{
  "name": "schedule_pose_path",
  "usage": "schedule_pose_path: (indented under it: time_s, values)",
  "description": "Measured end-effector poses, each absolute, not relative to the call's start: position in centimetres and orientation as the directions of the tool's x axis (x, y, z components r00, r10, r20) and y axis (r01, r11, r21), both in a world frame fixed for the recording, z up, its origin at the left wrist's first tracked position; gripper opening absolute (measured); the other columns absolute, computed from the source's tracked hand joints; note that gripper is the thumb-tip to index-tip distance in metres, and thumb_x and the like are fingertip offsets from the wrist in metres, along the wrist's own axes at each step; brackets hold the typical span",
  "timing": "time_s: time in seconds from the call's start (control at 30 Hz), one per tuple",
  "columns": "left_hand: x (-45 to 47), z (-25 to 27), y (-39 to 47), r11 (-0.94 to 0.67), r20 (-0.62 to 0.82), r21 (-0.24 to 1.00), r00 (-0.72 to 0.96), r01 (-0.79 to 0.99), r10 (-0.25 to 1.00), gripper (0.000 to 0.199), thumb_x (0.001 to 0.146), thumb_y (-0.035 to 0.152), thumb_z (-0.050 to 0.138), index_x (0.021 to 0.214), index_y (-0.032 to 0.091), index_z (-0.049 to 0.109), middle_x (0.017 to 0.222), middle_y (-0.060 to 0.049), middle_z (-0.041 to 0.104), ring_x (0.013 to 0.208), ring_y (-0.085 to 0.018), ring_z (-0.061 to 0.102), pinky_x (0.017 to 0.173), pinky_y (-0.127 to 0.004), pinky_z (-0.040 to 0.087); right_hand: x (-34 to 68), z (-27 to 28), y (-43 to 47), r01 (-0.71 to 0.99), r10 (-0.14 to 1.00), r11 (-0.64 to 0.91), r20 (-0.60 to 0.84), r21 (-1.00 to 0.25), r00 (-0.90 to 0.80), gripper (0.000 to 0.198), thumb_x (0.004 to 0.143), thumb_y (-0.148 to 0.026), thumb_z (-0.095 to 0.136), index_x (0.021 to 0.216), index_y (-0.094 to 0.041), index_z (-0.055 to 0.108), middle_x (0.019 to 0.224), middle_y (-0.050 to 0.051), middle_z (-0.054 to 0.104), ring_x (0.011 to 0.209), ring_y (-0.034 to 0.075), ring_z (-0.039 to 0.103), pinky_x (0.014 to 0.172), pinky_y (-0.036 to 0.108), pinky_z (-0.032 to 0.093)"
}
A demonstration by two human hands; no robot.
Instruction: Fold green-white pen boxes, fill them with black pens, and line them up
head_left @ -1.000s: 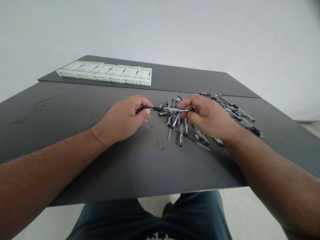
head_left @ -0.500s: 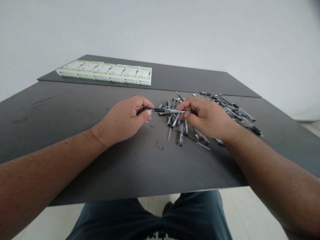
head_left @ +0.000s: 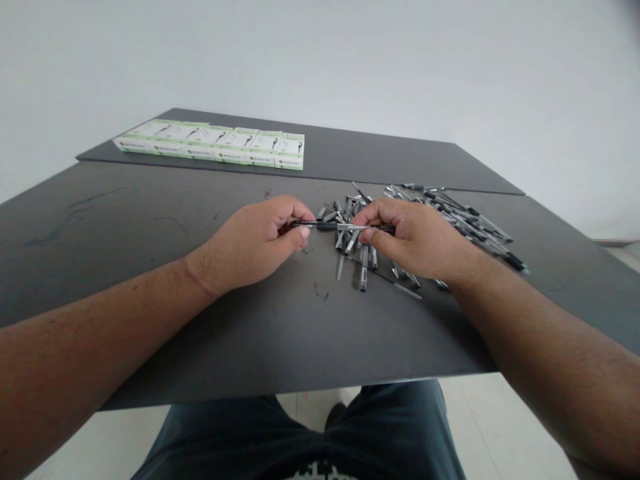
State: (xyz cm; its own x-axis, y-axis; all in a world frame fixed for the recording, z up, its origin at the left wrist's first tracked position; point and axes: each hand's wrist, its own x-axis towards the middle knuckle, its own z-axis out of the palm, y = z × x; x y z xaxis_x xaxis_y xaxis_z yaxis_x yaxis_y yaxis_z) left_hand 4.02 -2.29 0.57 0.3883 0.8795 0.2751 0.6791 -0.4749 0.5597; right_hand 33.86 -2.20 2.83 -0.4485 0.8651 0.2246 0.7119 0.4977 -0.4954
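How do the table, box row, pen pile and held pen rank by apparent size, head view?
1. Table
2. Pen pile and box row: similar spread; the boxes lie farther away, so unranked
3. Held pen, gripped by both hands

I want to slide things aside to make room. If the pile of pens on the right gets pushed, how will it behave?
The pile of pens would likely scatter rather than move as one, since the pens lie loose and crisscrossed. Their slim round barrels look apt to roll on the smooth dark table. Each is probably light: fingertips of both hands alone carry the held pen.
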Motion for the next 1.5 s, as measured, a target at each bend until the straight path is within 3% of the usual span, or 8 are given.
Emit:
schedule_pose_path:
  time_s: [0.27,0.57,1.0,1.37,1.5]
  values:
    - [3.92,0.58,-2.26,-0.471,0.283,0.564,0.377,0.678,0.882,0.028,0.099,0.042,0.069,0.12,0.025,0.08,0.095,-0.003,0.088,0.087,-0.026,0.083,0.078,-0.036,0.054,33.72,3.11,-2.3,0.722,0.87,0.489,0.219,-0.489,-0.442,0.022,0.098,-0.028,0.071,0.114,-0.024,0.085,0.096,0.003,0.087,0.08,0.022,0.073,0.075,0.034,0.047]
    - [3.97,0.48,-2.21,-0.423,0.269,0.584,0.327,0.692,0.906,0.032,0.1,0.046,0.069,0.122,0.025,0.079,0.092,-0.005,0.087,0.084,-0.027,0.08,0.075,-0.038,0.055,33.84,2.93,-2.09,0.719,0.872,0.49,0.26,-0.493,-0.416,0.02,0.097,-0.027,0.071,0.109,-0.023,0.085,0.087,0.003,0.082,0.071,0.019,0.063,0.071,0.034,0.043]
    - [4.08,0.7,-2.35,-0.438,0.278,0.568,0.339,0.697,0.899,0.025,0.1,0.044,0.066,0.113,0.026,0.078,0.099,-0.007,0.089,0.096,-0.031,0.083,0.086,-0.044,0.059,34.01,2.72,-1.91,0.738,0.871,0.491,0.261,-0.463,-0.416,0.019,0.098,-0.033,0.071,0.107,-0.023,0.085,0.085,0.002,0.081,0.071,0.02,0.064,0.071,0.034,0.044]
    - [4.03,0.43,-2.72,-0.499,0.331,0.577,0.373,0.647,0.867,0.032,0.098,0.042,0.071,0.124,0.025,0.08,0.109,-0.005,0.089,0.097,-0.026,0.083,0.091,-0.038,0.062,33.78,3.55,-2.08,0.743,0.867,0.496,0.211,-0.449,-0.451,0.021,0.101,-0.035,0.064,0.1,-0.023,0.081,0.081,0.002,0.082,0.072,0.02,0.067,0.071,0.034,0.044]
    - [4.13,0.76,-2.86,-0.508,0.326,0.55,0.389,0.663,0.861,0.03,0.098,0.041,0.069,0.12,0.024,0.081,0.107,-0.005,0.088,0.095,-0.026,0.082,0.091,-0.038,0.061,33.69,3.56,-2.16,0.729,0.864,0.499,0.21,-0.468,-0.457,0.023,0.102,-0.035,0.062,0.1,-0.022,0.081,0.08,0.002,0.082,0.072,0.021,0.069,0.071,0.034,0.044]
